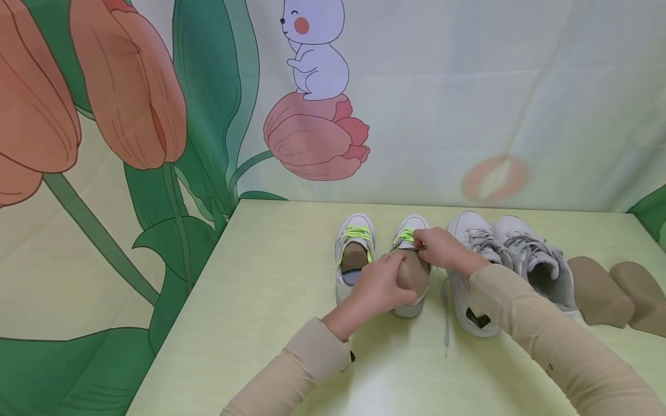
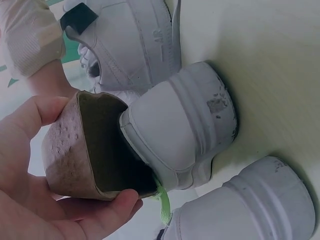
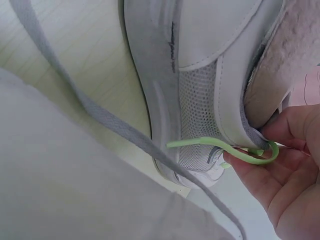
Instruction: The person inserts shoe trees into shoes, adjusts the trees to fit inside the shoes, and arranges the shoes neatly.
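A white sneaker (image 1: 408, 311) with neon-green laces stands in the middle of the table, toe pointing away. Part of a brown moulded-pulp shoe insert (image 1: 413, 271) is inside its opening; the hollow heel end sticks up and out, tilted, in the left wrist view. My left hand (image 1: 378, 283) grips that end, thumb and fingers on opposite sides. With thumb and fingers, my right hand (image 3: 292, 172) pinches the sneaker's upper at the lace opening, beside a loose green lace (image 3: 215, 143). The matching sneaker (image 1: 343, 289) stands to the left, a brown insert (image 1: 355, 256) inside its front.
Right of my hands stands a pair of larger white shoes (image 1: 470, 289) with grey laces, partly behind my right forearm. One grey lace (image 1: 446, 323) trails on the table. Two more brown inserts (image 1: 598, 292) lie at the far right. A printed cloth (image 1: 416, 115) hangs behind the table.
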`<control>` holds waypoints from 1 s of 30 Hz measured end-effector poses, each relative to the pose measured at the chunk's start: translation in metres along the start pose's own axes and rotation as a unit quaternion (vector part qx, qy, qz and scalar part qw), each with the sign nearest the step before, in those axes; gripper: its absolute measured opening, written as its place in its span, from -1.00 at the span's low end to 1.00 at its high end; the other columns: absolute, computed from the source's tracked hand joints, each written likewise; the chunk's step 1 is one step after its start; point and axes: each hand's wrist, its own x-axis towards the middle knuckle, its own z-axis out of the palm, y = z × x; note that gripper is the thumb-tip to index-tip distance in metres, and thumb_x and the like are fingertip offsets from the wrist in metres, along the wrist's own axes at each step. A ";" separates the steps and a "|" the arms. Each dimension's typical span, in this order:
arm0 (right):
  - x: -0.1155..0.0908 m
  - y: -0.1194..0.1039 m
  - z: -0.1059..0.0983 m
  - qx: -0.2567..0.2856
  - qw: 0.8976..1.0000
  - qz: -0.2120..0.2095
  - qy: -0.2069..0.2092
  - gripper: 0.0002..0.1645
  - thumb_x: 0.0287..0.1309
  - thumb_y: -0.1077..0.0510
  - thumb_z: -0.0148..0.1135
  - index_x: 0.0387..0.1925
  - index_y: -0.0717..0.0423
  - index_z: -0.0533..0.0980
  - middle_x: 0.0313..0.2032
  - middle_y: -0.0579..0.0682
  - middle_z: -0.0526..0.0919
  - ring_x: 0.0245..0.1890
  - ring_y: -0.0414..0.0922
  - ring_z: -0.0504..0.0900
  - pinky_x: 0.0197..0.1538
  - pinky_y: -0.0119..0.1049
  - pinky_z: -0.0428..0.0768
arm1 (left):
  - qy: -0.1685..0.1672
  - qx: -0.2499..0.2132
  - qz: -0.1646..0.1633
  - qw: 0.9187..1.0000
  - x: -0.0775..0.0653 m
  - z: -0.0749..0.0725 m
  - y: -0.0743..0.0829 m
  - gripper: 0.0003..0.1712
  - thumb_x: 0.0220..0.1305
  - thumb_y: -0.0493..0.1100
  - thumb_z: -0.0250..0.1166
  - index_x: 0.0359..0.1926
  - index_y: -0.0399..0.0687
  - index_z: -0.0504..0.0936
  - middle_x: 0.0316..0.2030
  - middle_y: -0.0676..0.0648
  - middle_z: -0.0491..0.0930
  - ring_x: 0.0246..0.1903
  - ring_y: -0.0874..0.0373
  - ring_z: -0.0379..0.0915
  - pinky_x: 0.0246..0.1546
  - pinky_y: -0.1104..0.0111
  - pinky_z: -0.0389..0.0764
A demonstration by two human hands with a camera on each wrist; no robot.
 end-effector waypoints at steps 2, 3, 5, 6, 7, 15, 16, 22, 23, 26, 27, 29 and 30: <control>0.000 0.000 0.000 0.000 1.000 -0.001 0.001 -0.94 -0.16 0.34 0.08 -0.53 0.16 0.40 -0.59 -0.01 0.49 -0.58 -0.13 0.36 -0.48 -0.33 0.34 | 0.000 -0.008 -0.006 1.000 0.003 0.001 -0.001 -0.26 -0.11 0.02 0.27 0.16 -0.02 0.29 -0.07 -0.04 0.50 -0.21 0.10 0.46 -0.20 0.33 0.45; 0.000 0.000 0.001 0.000 1.000 -0.001 0.002 -0.93 -0.16 0.34 0.08 -0.53 0.16 0.40 -0.59 -0.01 0.49 -0.58 -0.13 0.36 -0.48 -0.33 0.34 | 0.000 -0.015 -0.013 1.000 0.004 0.001 -0.001 -0.26 -0.09 0.04 0.28 0.16 -0.03 0.29 -0.06 -0.03 0.51 -0.20 0.11 0.46 -0.18 0.33 0.45; 0.000 0.001 0.002 0.000 1.000 -0.001 0.004 -0.93 -0.16 0.34 0.08 -0.53 0.16 0.40 -0.60 -0.01 0.48 -0.59 -0.13 0.36 -0.48 -0.33 0.33 | 0.001 -0.029 -0.027 0.999 0.006 0.002 -0.003 -0.25 -0.08 0.09 0.29 0.16 -0.03 0.29 -0.04 -0.01 0.51 -0.17 0.13 0.46 -0.16 0.32 0.44; 0.000 0.001 0.002 0.001 1.000 -0.001 0.004 -0.93 -0.16 0.34 0.08 -0.53 0.16 0.40 -0.60 -0.01 0.48 -0.59 -0.13 0.36 -0.48 -0.33 0.33 | 0.003 -0.036 -0.033 0.999 0.007 0.002 -0.003 -0.23 -0.08 0.12 0.30 0.16 -0.03 0.29 -0.04 0.00 0.51 -0.16 0.13 0.47 -0.16 0.32 0.45; 0.000 0.001 0.002 0.002 1.000 -0.001 0.005 -0.93 -0.15 0.34 0.08 -0.53 0.16 0.40 -0.59 -0.01 0.48 -0.59 -0.13 0.36 -0.48 -0.33 0.33 | 0.004 -0.043 -0.036 0.998 0.007 0.003 -0.005 -0.21 -0.08 0.15 0.30 0.16 -0.03 0.28 -0.03 0.00 0.51 -0.15 0.13 0.47 -0.16 0.31 0.45; 0.000 0.001 0.002 0.010 1.000 0.015 0.008 -0.95 -0.07 0.30 0.07 -0.46 0.17 0.44 -0.54 0.02 0.54 -0.56 -0.12 0.41 -0.46 -0.30 0.38 | -0.018 -0.110 -0.029 0.993 0.002 -0.001 -0.017 -0.09 -0.10 0.27 0.27 0.25 0.05 0.20 0.06 -0.03 0.45 -0.03 0.08 0.41 -0.10 0.29 0.43; 0.000 0.002 0.002 0.013 1.000 0.012 0.010 -0.95 -0.06 0.29 0.07 -0.46 0.17 0.44 -0.55 0.01 0.54 -0.57 -0.12 0.41 -0.46 -0.30 0.38 | -0.019 -0.120 -0.029 0.992 0.001 -0.001 -0.019 -0.09 -0.10 0.28 0.27 0.25 0.06 0.19 0.07 -0.03 0.44 -0.02 0.08 0.40 -0.08 0.28 0.42; -0.001 0.005 0.006 0.021 0.999 -0.016 0.030 -0.93 0.04 0.25 0.04 -0.51 0.12 0.41 -0.59 -0.01 0.51 -0.61 -0.14 0.40 -0.51 -0.32 0.37 | -0.022 -0.159 -0.024 0.987 -0.002 0.006 -0.021 -0.09 -0.03 0.22 0.24 0.30 0.03 0.10 0.17 -0.06 0.34 0.07 0.06 0.35 -0.01 0.24 0.40; -0.001 0.005 0.006 0.019 0.999 -0.017 0.032 -0.93 0.05 0.26 0.04 -0.51 0.12 0.40 -0.60 -0.01 0.50 -0.61 -0.14 0.40 -0.51 -0.32 0.37 | -0.020 -0.161 -0.024 0.987 -0.003 0.007 -0.020 -0.09 -0.02 0.20 0.25 0.30 0.02 0.09 0.18 -0.07 0.33 0.08 0.05 0.34 0.00 0.23 0.39; -0.002 0.000 0.004 0.021 0.999 -0.007 0.026 -0.91 0.06 0.28 0.05 -0.52 0.12 0.40 -0.60 -0.02 0.49 -0.61 -0.14 0.39 -0.51 -0.32 0.36 | -0.007 -0.160 -0.025 0.987 -0.003 0.009 -0.016 -0.10 0.00 0.17 0.25 0.30 -0.02 0.10 0.19 -0.08 0.32 0.08 0.02 0.34 -0.01 0.21 0.40; -0.002 -0.001 0.003 0.018 1.000 -0.004 0.024 -0.90 0.07 0.28 0.05 -0.53 0.11 0.40 -0.61 -0.02 0.48 -0.61 -0.14 0.39 -0.51 -0.33 0.35 | -0.003 -0.160 -0.026 0.987 -0.004 0.009 -0.015 -0.10 0.00 0.16 0.25 0.30 -0.04 0.10 0.18 -0.08 0.32 0.08 0.02 0.34 -0.02 0.20 0.41; -0.002 -0.004 0.003 0.013 1.000 0.001 0.021 -0.88 0.08 0.26 0.05 -0.54 0.10 0.39 -0.62 -0.04 0.46 -0.62 -0.16 0.37 -0.52 -0.35 0.32 | 0.001 -0.160 -0.028 0.987 -0.003 0.010 -0.014 -0.10 0.00 0.16 0.25 0.30 -0.05 0.10 0.18 -0.08 0.33 0.07 0.03 0.35 -0.04 0.21 0.41; -0.002 -0.005 0.002 0.010 1.000 0.006 0.018 -0.87 0.09 0.26 0.05 -0.54 0.09 0.39 -0.62 -0.05 0.46 -0.62 -0.16 0.36 -0.53 -0.36 0.31 | 0.002 -0.161 -0.029 0.987 -0.003 0.011 -0.013 -0.10 0.00 0.16 0.25 0.30 -0.06 0.10 0.17 -0.08 0.33 0.06 0.04 0.36 -0.04 0.21 0.42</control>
